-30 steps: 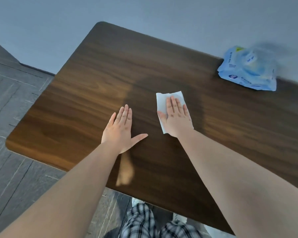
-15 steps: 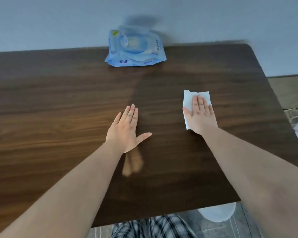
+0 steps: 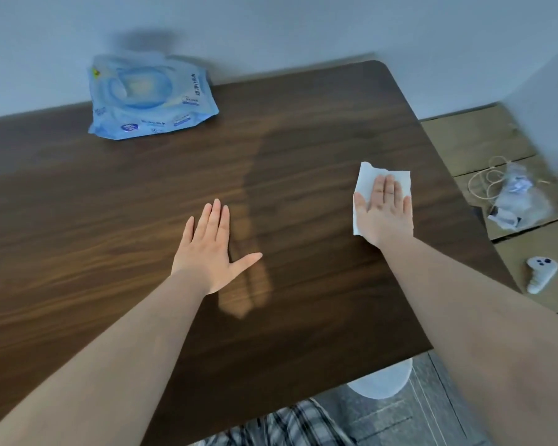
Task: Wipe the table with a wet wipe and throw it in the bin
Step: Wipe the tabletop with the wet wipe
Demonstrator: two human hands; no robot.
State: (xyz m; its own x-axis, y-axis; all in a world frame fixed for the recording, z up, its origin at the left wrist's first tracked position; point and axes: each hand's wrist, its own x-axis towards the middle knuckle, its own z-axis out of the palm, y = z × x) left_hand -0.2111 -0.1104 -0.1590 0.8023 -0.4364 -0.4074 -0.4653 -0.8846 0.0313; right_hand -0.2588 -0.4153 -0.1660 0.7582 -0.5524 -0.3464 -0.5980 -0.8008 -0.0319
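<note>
A dark wooden table [image 3: 110, 220] fills most of the view. My right hand [image 3: 384, 214] lies flat, palm down, on a white wet wipe [image 3: 368, 180] near the table's right side, pressing it onto the wood. The wipe's top and left edges stick out from under the fingers. My left hand [image 3: 210, 252] rests flat on the table's middle with fingers together and thumb spread, holding nothing. A white round thing [image 3: 384, 384], possibly the bin, shows on the floor under the table's near right corner.
A blue pack of wet wipes [image 3: 149, 98] lies at the table's far edge by the wall. To the right stand cardboard boxes [image 3: 484, 140] carrying a plastic bag with cables [image 3: 512, 194] and a white controller [image 3: 540, 273]. My checked trousers [image 3: 287, 426] show below.
My right hand has slid the wipe to the right, toward the table's right edge. The view has swung right. My left hand has stayed flat on the table.
</note>
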